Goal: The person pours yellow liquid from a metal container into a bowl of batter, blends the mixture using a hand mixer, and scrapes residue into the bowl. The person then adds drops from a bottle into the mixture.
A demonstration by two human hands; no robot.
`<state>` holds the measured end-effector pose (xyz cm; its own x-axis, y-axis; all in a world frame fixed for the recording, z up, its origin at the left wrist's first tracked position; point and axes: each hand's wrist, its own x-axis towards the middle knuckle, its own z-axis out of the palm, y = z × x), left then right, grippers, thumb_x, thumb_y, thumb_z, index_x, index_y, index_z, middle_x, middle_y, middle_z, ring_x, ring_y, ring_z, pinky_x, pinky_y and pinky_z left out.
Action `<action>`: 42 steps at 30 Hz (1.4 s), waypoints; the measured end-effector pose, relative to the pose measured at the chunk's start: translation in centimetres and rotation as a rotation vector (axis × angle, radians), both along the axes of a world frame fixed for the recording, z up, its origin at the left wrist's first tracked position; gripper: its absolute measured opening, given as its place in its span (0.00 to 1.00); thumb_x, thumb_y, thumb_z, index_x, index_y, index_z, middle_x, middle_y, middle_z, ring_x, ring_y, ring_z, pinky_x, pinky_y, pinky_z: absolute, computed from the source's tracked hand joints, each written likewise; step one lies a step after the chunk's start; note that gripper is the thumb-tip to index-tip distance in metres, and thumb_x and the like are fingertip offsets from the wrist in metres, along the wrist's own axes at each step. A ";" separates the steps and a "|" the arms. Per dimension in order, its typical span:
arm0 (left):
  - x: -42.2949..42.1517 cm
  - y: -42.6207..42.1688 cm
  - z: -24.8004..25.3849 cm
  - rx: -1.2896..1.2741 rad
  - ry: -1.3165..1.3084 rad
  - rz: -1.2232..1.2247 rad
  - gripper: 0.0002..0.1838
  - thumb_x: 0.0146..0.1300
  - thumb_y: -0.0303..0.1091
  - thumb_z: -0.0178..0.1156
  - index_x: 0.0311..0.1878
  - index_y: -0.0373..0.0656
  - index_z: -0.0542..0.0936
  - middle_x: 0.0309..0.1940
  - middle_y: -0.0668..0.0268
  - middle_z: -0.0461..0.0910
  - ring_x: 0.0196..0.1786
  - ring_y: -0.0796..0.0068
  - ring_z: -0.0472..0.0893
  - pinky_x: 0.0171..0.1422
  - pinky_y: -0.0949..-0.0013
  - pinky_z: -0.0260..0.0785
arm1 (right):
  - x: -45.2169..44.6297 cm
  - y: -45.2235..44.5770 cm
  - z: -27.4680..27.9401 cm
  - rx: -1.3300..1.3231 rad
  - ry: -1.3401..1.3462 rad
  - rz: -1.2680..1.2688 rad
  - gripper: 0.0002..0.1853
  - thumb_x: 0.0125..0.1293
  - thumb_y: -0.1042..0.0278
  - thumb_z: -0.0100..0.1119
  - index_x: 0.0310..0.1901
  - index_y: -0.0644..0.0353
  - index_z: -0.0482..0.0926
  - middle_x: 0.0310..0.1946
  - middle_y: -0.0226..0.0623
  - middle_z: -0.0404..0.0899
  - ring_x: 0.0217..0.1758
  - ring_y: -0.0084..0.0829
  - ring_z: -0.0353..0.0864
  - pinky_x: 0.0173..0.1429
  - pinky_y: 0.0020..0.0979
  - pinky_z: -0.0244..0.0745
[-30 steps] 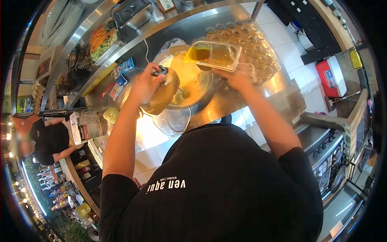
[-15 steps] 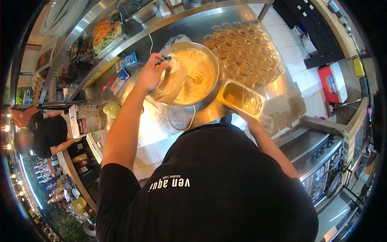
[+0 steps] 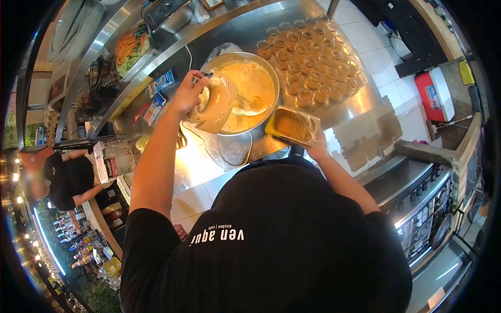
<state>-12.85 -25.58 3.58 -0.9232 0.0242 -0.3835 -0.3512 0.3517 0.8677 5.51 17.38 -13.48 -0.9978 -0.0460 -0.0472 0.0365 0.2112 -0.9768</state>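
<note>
My left hand (image 3: pixel 189 94) is wrapped round the handle of a cream-coloured hand mixer (image 3: pixel 218 104). The beaters reach into pale orange-yellow batter (image 3: pixel 249 75) in a wide metal bowl (image 3: pixel 277 78). On the other side, my right hand (image 3: pixel 317 148) grips the end of a rectangular metal container (image 3: pixel 316 124). Amber-yellow contents show inside it, with what looks like clear film over part of it. The container is close beside the bowl's lower right rim; whether they touch I cannot tell.
Several rows of small glass jars (image 3: pixel 313 78) with brown contents stand on the steel counter (image 3: pixel 365 112) at right. A cord (image 3: pixel 209 151) loops below the bowl. Packets (image 3: pixel 156 107) lie at left. Further right is a stove (image 3: pixel 425 208). Another person (image 3: pixel 73 175) stands at far left.
My right hand has brought the metal container left, closer to the bowl. The mixer has shifted slightly, still in my left hand. The view has moved a little.
</note>
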 end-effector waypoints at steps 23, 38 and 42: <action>2.9 3.1 2.3 -0.389 0.156 -0.031 0.17 0.79 0.48 0.66 0.57 0.50 0.73 0.32 0.65 0.79 0.26 0.80 0.72 0.27 0.65 0.64 | -14.2 -4.2 9.4 0.231 0.150 0.052 0.17 0.77 0.62 0.65 0.57 0.67 0.86 0.48 0.53 0.91 0.49 0.50 0.92 0.53 0.46 0.86; 5.3 2.4 -0.4 -0.081 -0.042 0.361 0.20 0.78 0.52 0.67 0.61 0.54 0.73 0.36 0.71 0.74 0.27 0.82 0.69 0.30 0.74 0.64 | -17.4 -5.6 7.6 0.468 0.005 0.275 0.19 0.79 0.54 0.58 0.42 0.64 0.88 0.37 0.49 0.92 0.44 0.52 0.92 0.54 0.48 0.85; 5.5 3.7 -1.0 0.090 -0.037 0.490 0.22 0.77 0.52 0.67 0.63 0.52 0.72 0.34 0.69 0.74 0.26 0.79 0.70 0.28 0.70 0.65 | -16.4 -4.8 10.4 0.457 -0.270 0.583 0.18 0.80 0.56 0.57 0.42 0.62 0.87 0.35 0.49 0.91 0.42 0.53 0.91 0.52 0.50 0.84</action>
<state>-7.38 -21.91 2.59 -0.8201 -0.3748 -0.4325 -0.4875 0.0618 0.8709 -10.92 12.55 -3.08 -0.7700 -0.4762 -0.4246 0.0193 0.6478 -0.7616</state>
